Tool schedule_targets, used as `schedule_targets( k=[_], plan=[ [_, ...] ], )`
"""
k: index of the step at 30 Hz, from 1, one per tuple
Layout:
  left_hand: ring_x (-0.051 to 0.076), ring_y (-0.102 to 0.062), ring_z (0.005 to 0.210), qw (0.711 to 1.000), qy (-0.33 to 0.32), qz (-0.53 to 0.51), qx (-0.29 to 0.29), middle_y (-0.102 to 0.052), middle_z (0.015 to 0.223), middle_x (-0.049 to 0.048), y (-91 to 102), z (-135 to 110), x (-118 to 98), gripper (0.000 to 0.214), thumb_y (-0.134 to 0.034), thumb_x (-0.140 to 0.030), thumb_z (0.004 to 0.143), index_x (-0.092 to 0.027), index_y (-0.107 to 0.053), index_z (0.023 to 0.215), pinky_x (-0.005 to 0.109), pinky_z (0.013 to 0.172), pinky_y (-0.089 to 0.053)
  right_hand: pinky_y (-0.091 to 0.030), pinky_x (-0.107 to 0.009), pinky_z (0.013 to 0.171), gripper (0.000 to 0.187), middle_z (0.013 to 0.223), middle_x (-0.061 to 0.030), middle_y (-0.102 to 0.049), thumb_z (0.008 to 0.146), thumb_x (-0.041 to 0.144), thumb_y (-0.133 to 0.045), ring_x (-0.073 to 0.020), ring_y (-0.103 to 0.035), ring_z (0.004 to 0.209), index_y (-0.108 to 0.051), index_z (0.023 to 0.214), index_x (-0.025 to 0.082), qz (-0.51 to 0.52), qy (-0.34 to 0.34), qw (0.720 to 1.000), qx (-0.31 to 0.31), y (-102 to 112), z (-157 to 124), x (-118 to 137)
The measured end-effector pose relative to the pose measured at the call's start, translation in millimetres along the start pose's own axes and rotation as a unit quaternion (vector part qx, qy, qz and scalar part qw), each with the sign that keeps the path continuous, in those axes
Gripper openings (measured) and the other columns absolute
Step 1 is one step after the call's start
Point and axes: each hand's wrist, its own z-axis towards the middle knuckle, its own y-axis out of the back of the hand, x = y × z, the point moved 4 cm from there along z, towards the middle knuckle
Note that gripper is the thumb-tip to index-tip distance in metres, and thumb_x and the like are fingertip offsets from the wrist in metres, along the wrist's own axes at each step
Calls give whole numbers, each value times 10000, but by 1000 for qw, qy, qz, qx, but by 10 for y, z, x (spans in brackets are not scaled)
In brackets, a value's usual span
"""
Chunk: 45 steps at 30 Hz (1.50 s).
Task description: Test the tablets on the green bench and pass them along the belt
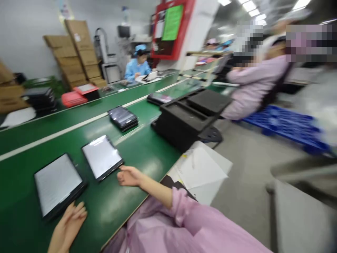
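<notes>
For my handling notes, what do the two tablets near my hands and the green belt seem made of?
Left tablet and right tablet: glossy, glass-like faces mirroring light, dark rims. Green belt: smooth, semi-gloss, likely PVC or rubber, by its soft glare.

1. The near-left tablet (58,182) is a thin, dark-framed slab with a pale screen washed out by glare. It lies flat and face up on the green desk (147,154), skewed to the desk's near edge.
2. The second tablet (102,156) looks alike. It lies flat and face up just right of the first and slightly farther off, without touching it.
</notes>
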Motion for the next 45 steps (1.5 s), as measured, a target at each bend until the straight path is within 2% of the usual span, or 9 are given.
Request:
schedule_targets(
  k=[9,17,19,22,25,28,33,38,45],
  plan=[
    [83,-421,546,994,97,-43,39,-477,650,-64,-169,-843,918,389,-816,-363,775,-218,-556,1025,256,626,-371,-381,-258,576,453,622,18,-644,716,479,-780,-135,-560,526,-589,1023,205,-144,-4,982,-122,65,-1162,-343],
    [206,-580,680,967,9,256,-4,-666,769,69,141,-1213,482,551,-617,-653,858,-191,-741,1132,343,675,-455,-453,-277,605,334,685,-20,-670,846,468,-677,-168,-588,628,-762,1020,195,-491,49,850,-184,-115,-1597,265],
    [225,-598,772,925,-121,342,-110,-665,835,63,214,-1210,215,487,-573,-621,897,-217,-734,1115,361,751,-482,-457,-287,627,341,710,-26,-668,896,474,-609,-171,-584,648,-763,1022,197,-535,133,804,-226,-146,-1553,473],
    [278,-593,993,776,-290,515,-221,-662,1062,88,170,-1185,-30,455,-621,-590,875,-245,-696,1162,432,922,-460,-480,-334,752,341,851,-53,-704,951,454,-533,-197,-620,766,-748,1068,217,-602,253,713,-257,-202,-1433,653],
    [315,-576,1064,616,-384,647,-233,-657,1135,122,37,-1135,9,463,-711,-573,822,-236,-700,1139,482,994,-398,-466,-400,878,356,998,-88,-702,977,435,-477,-240,-621,946,-761,1077,245,-686,305,633,-189,-265,-1303,633],
    [281,-607,961,524,-442,695,-217,-690,1028,92,-36,-1141,194,402,-802,-493,781,-248,-711,1085,465,990,-369,-406,-479,975,358,1202,-100,-655,967,447,-475,-284,-565,1107,-786,1062,297,-755,317,565,-104,-271,-1255,511],
    [249,-633,858,510,-490,684,-180,-723,920,55,-90,-1193,418,340,-853,-357,764,-270,-725,1067,449,957,-358,-328,-538,1033,341,1390,-63,-571,969,440,-477,-324,-464,1243,-801,1032,351,-804,324,495,-63,-183,-1303,351],
    [196,-637,798,440,-514,713,-184,-720,848,24,-234,-1186,410,251,-824,-264,807,-240,-711,1031,395,921,-386,-336,-558,1025,386,1424,-62,-550,994,460,-448,-342,-445,1277,-813,958,339,-823,327,464,-13,-198,-1283,289],
    [263,-645,918,409,-473,735,-261,-728,972,78,-163,-1132,334,453,-775,-532,807,-229,-654,1122,482,1026,-313,-245,-633,1103,421,1465,-53,-475,1009,473,-394,-355,-414,1312,-796,1031,350,-829,351,420,-116,-156,-1145,409]
  ],
)
